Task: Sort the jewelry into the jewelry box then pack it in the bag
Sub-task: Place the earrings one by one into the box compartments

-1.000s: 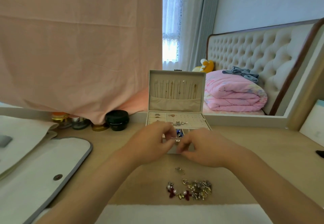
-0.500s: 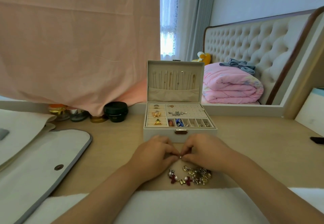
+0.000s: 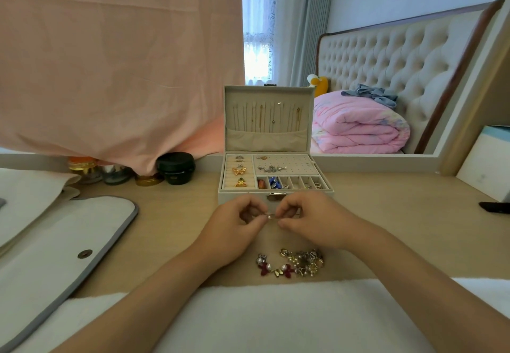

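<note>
Head | left hand [image 3: 234, 228] and right hand [image 3: 311, 220] pinch one small silver-gold metal piece [image 3: 271, 216], 6 o'clock of open beige jewelry box [image 3: 229, 196] | likely light, slippery, delicate; hold by rigid ends.

Left hand [image 3: 234, 227], right hand [image 3: 313, 221]: fingertips together.

daylight is coming through a curtained window [image 3: 258, 35] far beyond the left hand [image 3: 234, 228]. pink cloth [image 3: 110, 63] is hanging further left. tufted headboard [image 3: 400, 57] is showing beyond the right hand [image 3: 317, 223].
</note>
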Action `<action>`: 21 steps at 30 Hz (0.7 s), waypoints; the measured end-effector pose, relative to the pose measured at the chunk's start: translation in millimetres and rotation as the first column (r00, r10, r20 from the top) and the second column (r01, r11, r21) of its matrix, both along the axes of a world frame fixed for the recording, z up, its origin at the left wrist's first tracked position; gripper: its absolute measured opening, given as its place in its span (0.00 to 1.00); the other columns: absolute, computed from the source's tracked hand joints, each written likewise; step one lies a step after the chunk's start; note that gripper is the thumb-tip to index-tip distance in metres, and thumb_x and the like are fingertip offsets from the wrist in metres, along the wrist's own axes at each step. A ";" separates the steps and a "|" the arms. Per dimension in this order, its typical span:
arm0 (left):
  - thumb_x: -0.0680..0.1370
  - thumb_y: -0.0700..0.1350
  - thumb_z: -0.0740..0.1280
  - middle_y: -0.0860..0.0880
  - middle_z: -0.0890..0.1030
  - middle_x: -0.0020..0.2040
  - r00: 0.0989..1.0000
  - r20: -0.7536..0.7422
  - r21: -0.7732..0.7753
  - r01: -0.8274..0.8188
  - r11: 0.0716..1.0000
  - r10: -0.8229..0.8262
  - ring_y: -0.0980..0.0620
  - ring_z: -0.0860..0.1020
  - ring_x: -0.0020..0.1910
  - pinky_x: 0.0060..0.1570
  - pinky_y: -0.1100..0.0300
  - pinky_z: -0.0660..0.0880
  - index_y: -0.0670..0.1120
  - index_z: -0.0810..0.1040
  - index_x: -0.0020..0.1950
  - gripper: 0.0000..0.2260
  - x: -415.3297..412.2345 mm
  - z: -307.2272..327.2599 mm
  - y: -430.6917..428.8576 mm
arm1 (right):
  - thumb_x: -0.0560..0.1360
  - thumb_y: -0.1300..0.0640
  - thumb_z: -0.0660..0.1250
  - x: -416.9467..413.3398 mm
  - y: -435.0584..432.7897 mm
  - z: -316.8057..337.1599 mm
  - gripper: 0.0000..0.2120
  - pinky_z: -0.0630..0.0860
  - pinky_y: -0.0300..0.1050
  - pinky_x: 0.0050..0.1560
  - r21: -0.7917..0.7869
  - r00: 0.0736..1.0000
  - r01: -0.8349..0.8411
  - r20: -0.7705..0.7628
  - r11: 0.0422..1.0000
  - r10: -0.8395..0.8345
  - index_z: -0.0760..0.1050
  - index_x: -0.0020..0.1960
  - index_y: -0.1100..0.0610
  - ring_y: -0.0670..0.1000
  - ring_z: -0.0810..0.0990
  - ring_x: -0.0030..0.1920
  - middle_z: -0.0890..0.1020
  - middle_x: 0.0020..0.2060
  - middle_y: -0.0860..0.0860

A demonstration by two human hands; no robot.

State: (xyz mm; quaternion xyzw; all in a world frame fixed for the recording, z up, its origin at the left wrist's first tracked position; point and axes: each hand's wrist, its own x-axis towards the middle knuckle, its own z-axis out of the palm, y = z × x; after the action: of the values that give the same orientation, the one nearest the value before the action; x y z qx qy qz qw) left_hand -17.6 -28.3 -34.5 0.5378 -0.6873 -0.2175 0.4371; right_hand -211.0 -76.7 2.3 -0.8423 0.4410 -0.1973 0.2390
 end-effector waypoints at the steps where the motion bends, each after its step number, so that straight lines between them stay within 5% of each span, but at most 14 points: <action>1: 0.78 0.43 0.71 0.55 0.82 0.44 1.000 -0.014 -0.003 -0.015 1.000 0.015 0.61 0.78 0.44 0.44 0.71 0.72 0.54 0.81 0.52 0.06 0.5 0.1 0.0 | 0.73 0.56 0.74 0.0 0.7 1.1 0.04 0.76 0.34 0.46 -0.002 1.000 0.001 -0.002 1.000 -0.001 0.82 0.45 0.47 0.37 0.79 0.39 0.83 0.39 0.43; 7: 0.81 0.43 0.67 0.60 0.81 0.47 0.999 -0.019 -0.018 -0.035 0.999 0.035 0.64 0.77 0.48 0.46 0.74 0.70 0.58 0.80 0.54 0.10 3.2 1.5 0.2 | 0.75 0.56 0.73 8.3 17.0 8.5 0.06 0.68 0.28 0.36 0.056 0.979 -0.168 -0.104 0.984 0.173 0.85 0.48 0.44 0.35 0.75 0.34 0.80 0.37 0.34; 12: 0.81 0.46 0.67 0.59 0.82 0.47 0.999 0.004 0.002 -0.032 1.000 0.032 0.65 0.77 0.48 0.48 0.73 0.71 0.58 0.80 0.51 0.06 0.8 1.1 -1.3 | 0.76 0.52 0.72 16.0 23.0 4.5 0.08 0.65 0.30 0.41 0.117 0.931 -0.276 -0.212 0.954 0.296 0.84 0.54 0.41 0.30 0.73 0.40 0.77 0.47 0.36; 15: 0.80 0.47 0.68 0.57 0.82 0.45 1.000 0.015 -0.004 -0.019 1.000 0.019 0.61 0.77 0.47 0.47 0.70 0.73 0.54 0.82 0.51 0.04 1.0 -1.0 -1.7 | 0.74 0.50 0.74 17.7 22.3 1.2 0.06 0.65 0.31 0.42 0.038 0.933 -0.275 -0.232 0.961 0.276 0.86 0.51 0.44 0.30 0.73 0.42 0.77 0.44 0.36; 18: 0.80 0.48 0.67 0.56 0.82 0.44 1.000 -0.002 -0.014 0.000 1.000 0.000 0.60 0.78 0.46 0.45 0.70 0.73 0.53 0.82 0.51 0.04 1.0 -1.1 -1.0 | 0.74 0.51 0.75 13.9 18.2 0.7 0.04 0.65 0.30 0.38 0.033 0.968 -0.194 -0.158 0.980 0.197 0.86 0.48 0.45 0.33 0.75 0.37 0.80 0.40 0.37; 21: 0.81 0.48 0.67 0.54 0.82 0.43 0.999 -0.052 0.013 0.007 1.000 -0.006 0.59 0.79 0.43 0.44 0.66 0.76 0.54 0.81 0.50 0.04 0.8 -0.9 -0.7 | 0.75 0.54 0.74 8.5 14.9 0.2 0.03 0.71 0.33 0.35 0.142 0.993 -0.107 0.071 0.984 0.097 0.86 0.47 0.48 0.40 0.75 0.28 0.82 0.31 0.40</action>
State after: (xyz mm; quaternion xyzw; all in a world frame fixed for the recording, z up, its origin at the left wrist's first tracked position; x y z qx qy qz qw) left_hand -16.8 -29.0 -35.5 0.5327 -0.6760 -0.2375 0.4504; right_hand -202.5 -61.8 2.5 -0.8373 0.4026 -0.1790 0.3236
